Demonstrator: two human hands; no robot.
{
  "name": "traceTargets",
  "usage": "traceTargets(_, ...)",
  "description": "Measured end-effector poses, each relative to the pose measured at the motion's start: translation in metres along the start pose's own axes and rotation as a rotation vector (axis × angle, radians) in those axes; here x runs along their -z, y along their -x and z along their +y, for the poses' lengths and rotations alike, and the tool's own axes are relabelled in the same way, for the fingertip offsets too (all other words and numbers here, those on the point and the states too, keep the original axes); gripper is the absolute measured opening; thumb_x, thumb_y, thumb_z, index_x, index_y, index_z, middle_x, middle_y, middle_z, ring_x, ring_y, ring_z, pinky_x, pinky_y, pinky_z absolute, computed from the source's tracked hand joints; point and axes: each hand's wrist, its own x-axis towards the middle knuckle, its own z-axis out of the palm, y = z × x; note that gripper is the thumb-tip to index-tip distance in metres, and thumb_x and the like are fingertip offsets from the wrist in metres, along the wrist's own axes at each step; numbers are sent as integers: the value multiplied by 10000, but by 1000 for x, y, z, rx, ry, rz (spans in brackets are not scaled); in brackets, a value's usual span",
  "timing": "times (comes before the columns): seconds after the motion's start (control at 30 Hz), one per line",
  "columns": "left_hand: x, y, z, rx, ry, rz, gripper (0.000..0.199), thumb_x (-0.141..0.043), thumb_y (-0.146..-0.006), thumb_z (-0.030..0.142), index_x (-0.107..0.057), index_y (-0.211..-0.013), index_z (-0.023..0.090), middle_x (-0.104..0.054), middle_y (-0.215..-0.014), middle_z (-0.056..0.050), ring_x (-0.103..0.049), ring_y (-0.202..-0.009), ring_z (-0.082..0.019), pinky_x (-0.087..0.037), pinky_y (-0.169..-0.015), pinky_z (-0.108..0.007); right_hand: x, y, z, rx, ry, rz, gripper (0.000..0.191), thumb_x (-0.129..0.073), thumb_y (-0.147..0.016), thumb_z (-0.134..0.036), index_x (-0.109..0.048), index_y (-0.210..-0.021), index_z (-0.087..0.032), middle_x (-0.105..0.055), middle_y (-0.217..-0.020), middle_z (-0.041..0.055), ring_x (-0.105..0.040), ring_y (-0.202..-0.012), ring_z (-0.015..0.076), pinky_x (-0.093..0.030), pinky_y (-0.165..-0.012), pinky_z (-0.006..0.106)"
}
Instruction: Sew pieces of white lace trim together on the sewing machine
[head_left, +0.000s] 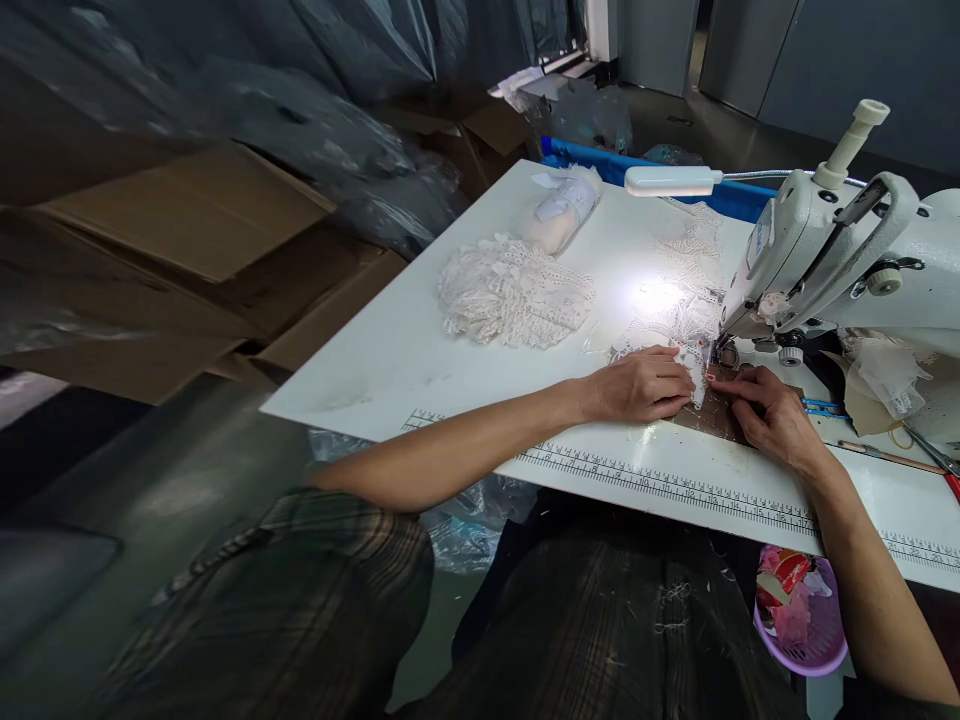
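Observation:
A piece of white lace [696,372] lies under the needle area of the white sewing machine [787,250]. My left hand [641,385] rests on the lace from the left, fingers bent and close together, fingertips at its edge. From the right, my right hand [776,410] reaches to the lace beside the presser foot; its index finger points at the edge and the other fingers curl under. Small red spots show near the fingertips. More lace [686,240] stretches behind the needle, brightly lit. The fingertips' exact grip is partly hidden.
A heap of lace trim [514,290] and a wrapped bundle [566,208] lie on the white table [360,375]. A lamp [671,181] hangs over it. Scissors [934,450] lie at right. A purple basket [814,650] stands below; cardboard boxes [187,210] are at left.

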Motion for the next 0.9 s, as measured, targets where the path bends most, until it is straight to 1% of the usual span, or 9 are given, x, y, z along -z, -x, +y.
traceTargets(0.17,5,1,3,-45,-25,5,245,-485,-995,190,-720,-927,178,-761,-947,-39,-707,-868,-128,-497,-1062,-414,-1,1,-7,123,54,-71,392,-460,-884,-182,-750,-1123,-294,-588,-999,86,-616,-916,183,-559,-825,361)
traceTargets(0.27,13,-2,1,-48,-9,23,197,-550,-968,284,-720,-939,188,-757,-973,-42,-706,-873,-142,-476,-1066,-450,-3,1,-9,171,100,-73,386,-458,-902,-178,-746,-1138,-278,-571,-998,98,-605,-922,189,-561,-835,368)
traceTargets(0.33,20,-6,-4,-22,-6,61,214,-565,-957,326,-718,-934,178,-755,-975,-56,-703,-873,-157,-524,-967,-420,-3,1,-9,188,117,-66,375,-460,-914,-185,-744,-1146,-265,-566,-999,102,-603,-914,188,-565,-829,370)
traceTargets(0.4,26,-11,-13,-3,-20,63,221,-536,-967,285,-714,-929,160,-753,-956,-72,-698,-870,-165,-547,-820,-358,-3,1,-9,196,124,-57,367,-460,-924,-190,-742,-1148,-261,-565,-1001,101,-602,-908,186,-567,-824,369)
traceTargets(0.47,28,-15,-23,-18,-27,11,215,-508,-970,225,-709,-944,152,-751,-955,-82,-693,-870,-168,-531,-740,-325,-3,2,-8,196,122,-57,367,-457,-931,-191,-738,-1156,-260,-565,-1005,102,-603,-912,186,-568,-826,372)
traceTargets(0.53,27,-17,-30,-46,-18,-54,202,-513,-965,214,-706,-977,154,-747,-998,-91,-685,-877,-168,-523,-742,-325,-4,2,-8,193,118,-64,369,-456,-932,-188,-734,-1162,-261,-565,-1009,103,-604,-919,188,-568,-829,374)
traceTargets(0.6,23,-18,-33,-63,-7,-89,200,-526,-966,237,-704,-1011,158,-741,-1040,-99,-678,-886,-170,-519,-761,-335,-4,2,-8,192,115,-66,368,-456,-933,-185,-734,-1163,-260,-565,-1014,104,-604,-927,189,-567,-837,373)
traceTargets(0.73,18,-14,-31,-44,-27,-142,244,-525,-983,325,-692,-1081,177,-729,-1101,-99,-662,-918,-189,-505,-780,-348,-6,3,-7,192,110,-54,365,-463,-928,-180,-739,-1153,-261,-570,-1020,105,-605,-936,191,-566,-855,378)
traceTargets(0.9,19,-12,-24,-50,-137,-223,325,-478,-1004,406,-676,-1109,170,-703,-1179,-104,-632,-951,-224,-456,-774,-360,-6,2,-9,162,105,-62,368,-464,-923,-182,-741,-1145,-279,-591,-1026,103,-609,-940,199,-573,-850,391)
